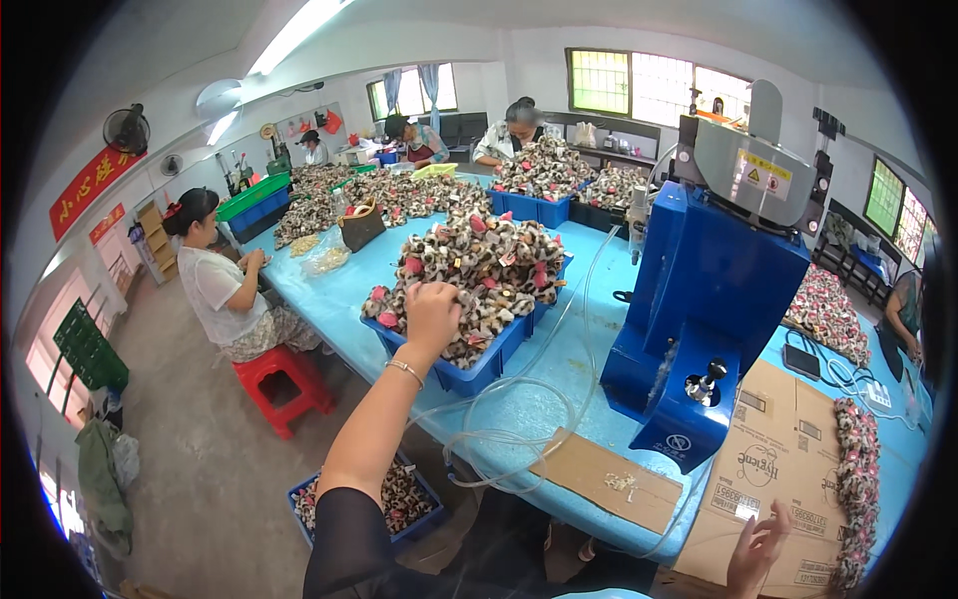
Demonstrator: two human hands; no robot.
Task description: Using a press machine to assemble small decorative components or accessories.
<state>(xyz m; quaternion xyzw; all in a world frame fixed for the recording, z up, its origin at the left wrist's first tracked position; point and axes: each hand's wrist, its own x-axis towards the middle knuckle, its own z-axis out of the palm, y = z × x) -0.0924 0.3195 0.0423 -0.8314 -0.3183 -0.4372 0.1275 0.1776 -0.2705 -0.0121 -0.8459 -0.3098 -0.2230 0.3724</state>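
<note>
My left hand (433,317) reaches onto a heaped pile of small plush pieces (489,255), spotted brown, black and white with pink parts. Its fingers are bent closed around one piece at the near left side of the pile; the fingertips are partly hidden. The pile overfills a blue plastic bin (461,379) on the light blue table. Low at the right, my right hand (760,551) is empty, fingers apart, above a flattened cardboard sheet (768,459). Along that sheet's right edge runs a row of similar plush pieces (856,489).
A tall blue press machine (699,299) stands right of the bin. Clear tubing (519,439) loops over the table (589,349) beside a cardboard strip (609,479). Another filled bin (399,499) is below. A co-worker (225,275) sits left on a red stool (284,384); others work farther back.
</note>
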